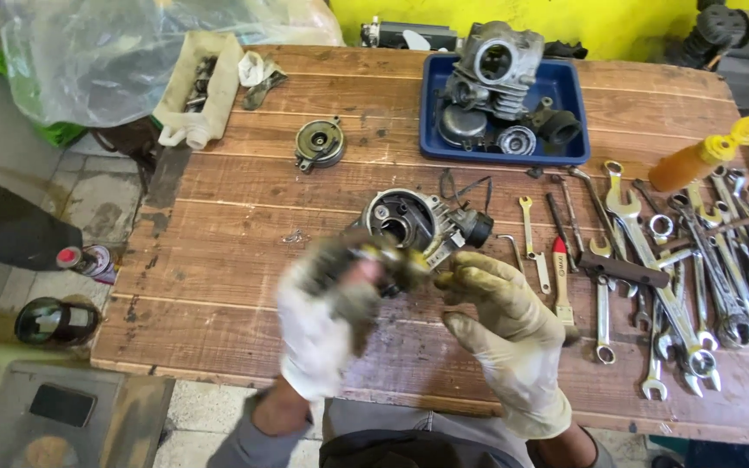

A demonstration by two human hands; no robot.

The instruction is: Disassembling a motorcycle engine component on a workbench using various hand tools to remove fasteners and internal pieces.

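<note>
Both gloved hands, left hand (327,325) and right hand (509,325), close their grip on a small greasy part (392,260), raised off the table (218,260) just short of the engine casing (413,221).

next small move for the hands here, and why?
Probably steady the left hand. It is motion-blurred around a small metal part, whose shape cannot be made out. The right hand pinches at its end, just in front of the round engine housing on the wooden table.
</note>
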